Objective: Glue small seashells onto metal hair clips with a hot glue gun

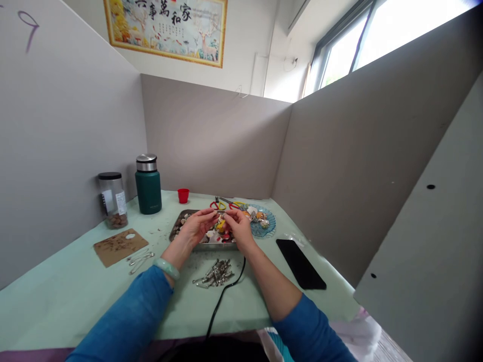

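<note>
My left hand [198, 226] and my right hand [239, 227] meet over a metal tray [217, 247], fingertips pinched close together. Whatever sits between the fingers is too small to make out. Inside the tray lie small colourful pieces, some yellow [221, 224], red and white, partly hidden by my hands. In front of the tray rests a pile of small silver metal clasps [218, 274]. A blue plate [268, 227] behind my right hand holds several small charms. Pliers with red and yellow handles [218, 205] lie past the tray.
At left stand a green flask [148, 191], a clear jar [116, 206] with a black lid and a red cup [183, 196]. Brown card [121, 247] and large safety pins [140, 261] lie nearer. A black phone [301, 264] is at right, a black cable [225, 291] in front. Grey partitions [219, 141] enclose the table.
</note>
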{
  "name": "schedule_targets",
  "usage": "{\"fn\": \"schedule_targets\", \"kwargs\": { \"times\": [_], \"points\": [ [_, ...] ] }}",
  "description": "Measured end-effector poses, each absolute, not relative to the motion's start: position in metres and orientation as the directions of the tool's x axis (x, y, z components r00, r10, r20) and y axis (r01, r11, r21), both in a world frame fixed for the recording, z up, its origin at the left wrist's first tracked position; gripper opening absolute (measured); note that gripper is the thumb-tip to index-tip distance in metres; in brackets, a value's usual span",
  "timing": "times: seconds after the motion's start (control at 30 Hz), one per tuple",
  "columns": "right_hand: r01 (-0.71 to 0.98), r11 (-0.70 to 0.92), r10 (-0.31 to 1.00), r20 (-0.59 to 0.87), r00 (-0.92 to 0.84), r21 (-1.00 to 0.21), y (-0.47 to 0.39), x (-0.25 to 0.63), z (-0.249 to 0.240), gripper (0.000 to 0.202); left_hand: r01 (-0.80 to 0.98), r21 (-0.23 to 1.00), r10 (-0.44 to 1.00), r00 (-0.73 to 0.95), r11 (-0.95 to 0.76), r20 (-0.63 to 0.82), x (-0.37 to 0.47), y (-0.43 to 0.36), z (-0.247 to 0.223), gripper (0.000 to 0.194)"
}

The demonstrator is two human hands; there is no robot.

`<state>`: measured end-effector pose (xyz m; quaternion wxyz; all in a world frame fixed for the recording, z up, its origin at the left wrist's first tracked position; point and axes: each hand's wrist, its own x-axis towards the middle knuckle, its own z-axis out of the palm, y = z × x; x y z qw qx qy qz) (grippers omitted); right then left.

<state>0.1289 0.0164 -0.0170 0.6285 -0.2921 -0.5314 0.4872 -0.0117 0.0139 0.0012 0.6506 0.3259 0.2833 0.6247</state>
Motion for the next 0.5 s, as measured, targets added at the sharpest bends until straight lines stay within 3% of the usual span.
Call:
{"fn": "schedule_targets", "kwargs": {
  "times": [0.5],
  "points": [
    [-0.269, 0.367, 0.921, 0.389, -0.029, -0.890, 0.0144, 0.1285, -0.0166, 0.030, -0.465, 0.875, 0.986, 0.027, -0.135, 0.166, -0.0092, 0.0172, -0.0085, 0.030]
  ]
}}
